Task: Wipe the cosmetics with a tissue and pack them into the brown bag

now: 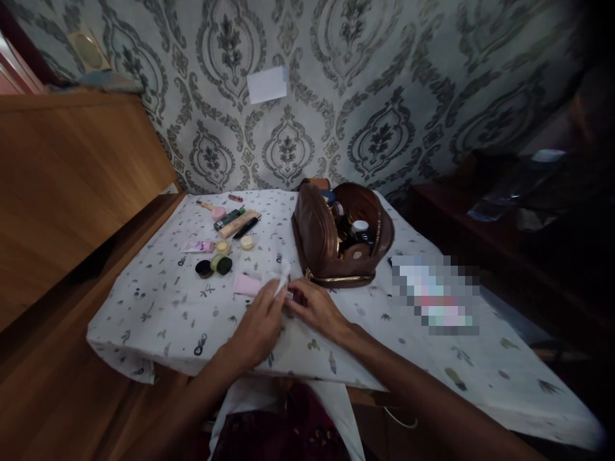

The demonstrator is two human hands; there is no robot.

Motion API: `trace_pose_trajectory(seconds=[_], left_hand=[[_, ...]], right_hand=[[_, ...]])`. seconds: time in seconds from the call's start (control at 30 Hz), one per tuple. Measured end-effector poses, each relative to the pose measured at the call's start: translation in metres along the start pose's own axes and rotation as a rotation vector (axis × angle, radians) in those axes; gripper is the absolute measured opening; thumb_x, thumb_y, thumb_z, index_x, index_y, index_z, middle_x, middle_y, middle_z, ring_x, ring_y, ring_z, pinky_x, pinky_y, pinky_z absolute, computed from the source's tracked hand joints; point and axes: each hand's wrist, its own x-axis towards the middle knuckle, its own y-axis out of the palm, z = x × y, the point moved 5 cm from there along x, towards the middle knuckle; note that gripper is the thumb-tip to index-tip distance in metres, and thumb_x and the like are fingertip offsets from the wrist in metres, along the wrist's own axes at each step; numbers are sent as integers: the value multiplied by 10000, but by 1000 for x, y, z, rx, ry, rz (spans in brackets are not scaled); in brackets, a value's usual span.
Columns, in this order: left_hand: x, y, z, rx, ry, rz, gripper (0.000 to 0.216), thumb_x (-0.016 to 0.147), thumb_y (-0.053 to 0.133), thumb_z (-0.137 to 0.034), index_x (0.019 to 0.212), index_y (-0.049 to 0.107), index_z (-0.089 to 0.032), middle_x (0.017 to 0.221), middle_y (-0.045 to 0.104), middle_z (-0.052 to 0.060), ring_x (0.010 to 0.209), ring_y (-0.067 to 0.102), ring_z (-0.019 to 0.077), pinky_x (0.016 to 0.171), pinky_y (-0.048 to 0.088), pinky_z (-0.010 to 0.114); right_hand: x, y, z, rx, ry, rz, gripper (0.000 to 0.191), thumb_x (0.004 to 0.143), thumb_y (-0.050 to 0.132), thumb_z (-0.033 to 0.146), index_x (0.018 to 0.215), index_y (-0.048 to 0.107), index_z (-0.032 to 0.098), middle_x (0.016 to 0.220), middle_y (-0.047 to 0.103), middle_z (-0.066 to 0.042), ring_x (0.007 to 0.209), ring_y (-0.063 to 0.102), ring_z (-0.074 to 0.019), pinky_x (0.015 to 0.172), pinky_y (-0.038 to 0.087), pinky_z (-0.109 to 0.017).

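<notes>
My left hand (262,323) is closed, with a crumpled white tissue (282,276) showing between and above its fingers. Close against it, my right hand (317,307) has its fingers pinched together at a small, partly hidden item with a dark, shiny part. What that item is, I cannot make out. A pale pink tube (246,285) lies flat just left of my left hand. Behind my right hand stands a brown cosmetic bag (312,224), unzipped, with bottles and a white-capped jar (360,226) inside.
Cosmetics lie at the left on the patterned tablecloth (168,301): a purple-and-white tube (198,247), a beige tube (240,224), small jars (246,242) and a pink brush (218,213). A blurred-out item (435,294) lies right. A wooden cabinet (81,179) borders the left.
</notes>
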Motion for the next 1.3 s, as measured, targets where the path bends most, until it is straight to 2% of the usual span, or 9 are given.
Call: trace_pose_trajectory(seconds=[0.17,0.47,0.53,0.63,0.87,0.97,1.1,1.2,1.3], left_hand=[[4,0,-10,17,40,91,646,864,326,18,1498,228,-58,1491,368,262,1448,290,313,1120,403,503],[-23,-16,72,147,-255,47,486,975,412,-241,1443,360,-124,1371,504,219,1263,515,320,1010,485,513],[-28,-16,76,147,-267,26,467,987,391,-249,1443,363,-157,1360,513,195,1243,527,304,1003,486,510],[-29,-16,72,141,-259,-10,465,981,367,-178,1445,360,-159,1353,503,190,1252,504,299,1008,477,517],[-23,-19,37,49,-273,-101,646,878,310,35,1488,307,-178,1357,446,195,1296,440,303,994,482,531],[-15,-15,7,-42,-185,-106,684,904,336,0,1535,192,-222,1401,409,190,1336,413,286,1027,477,508],[-6,-6,-23,-74,-14,-12,711,891,323,17,1551,107,-136,1459,383,236,1419,320,305,1080,444,508],[-4,-5,-17,-53,16,26,711,885,317,33,1548,104,-110,1480,370,255,1442,291,311,1096,430,515],[-4,-12,9,-15,-11,12,699,906,303,17,1553,103,-154,1509,350,238,1454,278,303,1100,420,530]], right_hand=[[1,-2,2,4,14,-4,49,836,598,155,835,556,182,764,568,-7,673,520,-152,634,408,-257],[0,-4,5,-3,30,4,24,874,597,198,887,589,179,776,555,-5,677,526,-149,636,412,-259],[-1,-3,6,1,16,18,161,839,631,160,996,598,178,847,560,-16,709,535,-152,655,427,-261],[-2,-1,6,-5,-3,33,313,805,646,99,1100,587,186,926,556,-30,749,542,-154,684,442,-260],[-2,-2,3,39,6,-1,188,842,635,176,1029,612,183,868,583,-24,713,540,-152,648,426,-258],[-1,-3,6,78,29,0,133,848,616,226,972,622,178,797,590,-13,691,538,-155,626,412,-256],[2,-5,6,131,102,2,67,816,545,196,756,573,186,640,534,25,604,479,-136,556,359,-236],[3,-5,3,196,146,2,124,826,555,269,735,570,185,614,528,32,590,475,-131,546,353,-233],[2,-5,-1,249,180,3,213,843,590,385,837,622,174,640,576,16,609,520,-145,560,378,-243]])
